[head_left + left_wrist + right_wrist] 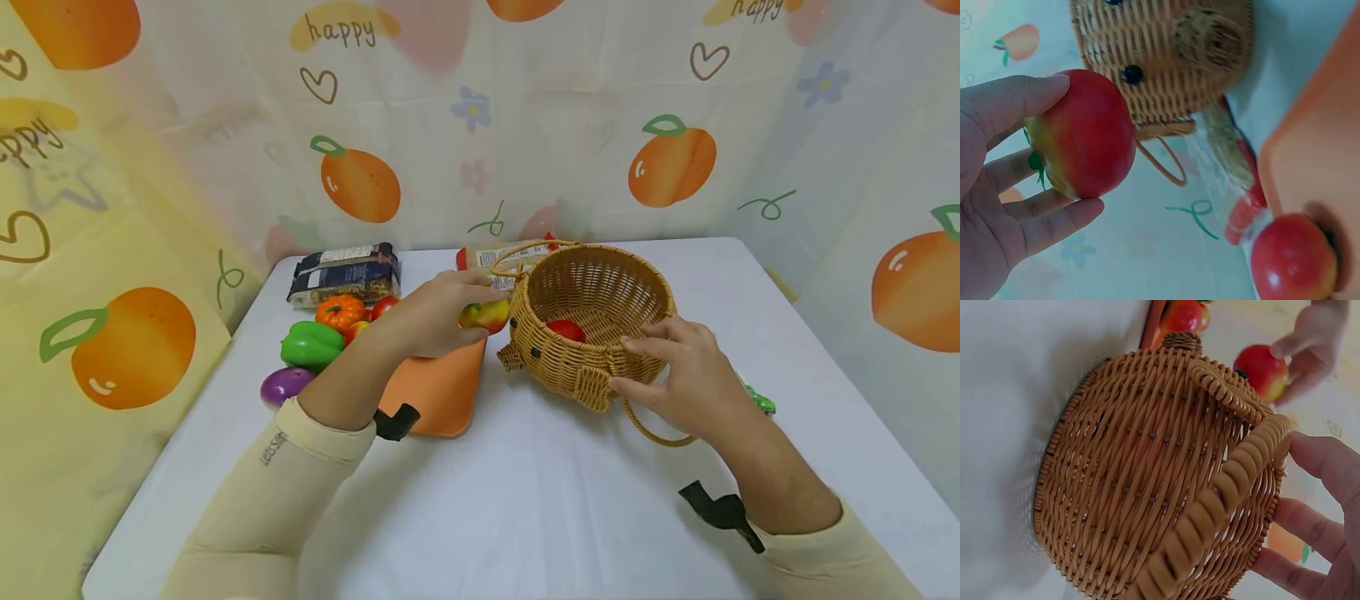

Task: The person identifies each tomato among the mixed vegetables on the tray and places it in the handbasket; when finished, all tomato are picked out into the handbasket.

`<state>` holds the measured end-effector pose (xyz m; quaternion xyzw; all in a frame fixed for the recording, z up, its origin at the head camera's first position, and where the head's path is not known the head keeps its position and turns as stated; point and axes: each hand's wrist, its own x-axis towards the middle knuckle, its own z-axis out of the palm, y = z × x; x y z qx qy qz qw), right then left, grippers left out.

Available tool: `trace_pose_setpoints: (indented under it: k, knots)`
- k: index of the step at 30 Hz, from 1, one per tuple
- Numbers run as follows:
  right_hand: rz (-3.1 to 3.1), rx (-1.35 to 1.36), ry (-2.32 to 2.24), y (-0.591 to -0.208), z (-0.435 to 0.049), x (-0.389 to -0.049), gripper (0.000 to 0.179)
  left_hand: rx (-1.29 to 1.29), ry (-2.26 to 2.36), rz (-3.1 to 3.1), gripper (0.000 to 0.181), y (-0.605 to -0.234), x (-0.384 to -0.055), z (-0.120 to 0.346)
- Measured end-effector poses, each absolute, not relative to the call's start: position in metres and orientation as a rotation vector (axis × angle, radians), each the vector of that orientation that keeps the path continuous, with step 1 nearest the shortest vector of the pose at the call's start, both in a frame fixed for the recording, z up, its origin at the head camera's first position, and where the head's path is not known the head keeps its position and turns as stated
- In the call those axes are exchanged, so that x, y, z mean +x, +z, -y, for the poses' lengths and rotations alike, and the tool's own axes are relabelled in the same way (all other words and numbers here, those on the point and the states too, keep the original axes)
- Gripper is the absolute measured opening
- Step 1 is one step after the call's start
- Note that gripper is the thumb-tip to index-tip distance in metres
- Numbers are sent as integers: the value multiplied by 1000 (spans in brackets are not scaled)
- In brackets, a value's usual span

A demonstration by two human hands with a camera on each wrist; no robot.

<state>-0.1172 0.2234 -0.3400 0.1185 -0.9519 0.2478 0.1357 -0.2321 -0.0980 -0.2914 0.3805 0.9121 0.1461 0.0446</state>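
A: How does the left hand (441,313) lie?
B: The forearm comes up from the lower left and crosses above the orange board (437,402); the back of the hand is uppermost, and the fingers point towards the pig-faced wicker basket (557,367).
A: And its grip?
B: Grasping a red-and-yellow fruit (1094,134); the thumb presses one side, fingertips support the other, and the green leafy end faces the palm.
A: Where exactly is that fruit?
B: Outside the basket, just beside the pig's face; I cannot tell whether the two touch.
A: What about the right hand (692,372)?
B: It reaches in from the lower right; the grip has the basket by its near right side, with fingers bent at the rim and the thumb lower, by the ear-shaped flap; a handle (667,441) loops down below that hand.
A: Anything inside the basket?
B: A red item (566,331), low in the bowl; only part of it shows.
A: And round about?
B: To the left on the white surface (525,517) sit a green bell pepper (312,345), an orange pumpkin (341,312) and a purple vegetable (286,386); a dark packet (347,272) lies behind them.
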Motion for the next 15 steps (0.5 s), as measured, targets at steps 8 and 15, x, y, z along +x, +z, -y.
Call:
trace_pose_setpoints:
  k: [8, 15]
  knots:
    - [2737, 354, 710, -342, -224, -116, 49, 1174, 489, -2817, 55, -277, -233, 71]
    - [2718, 363, 702, -344, -224, -116, 49, 1223, 532, -2841, 56, -277, -236, 46]
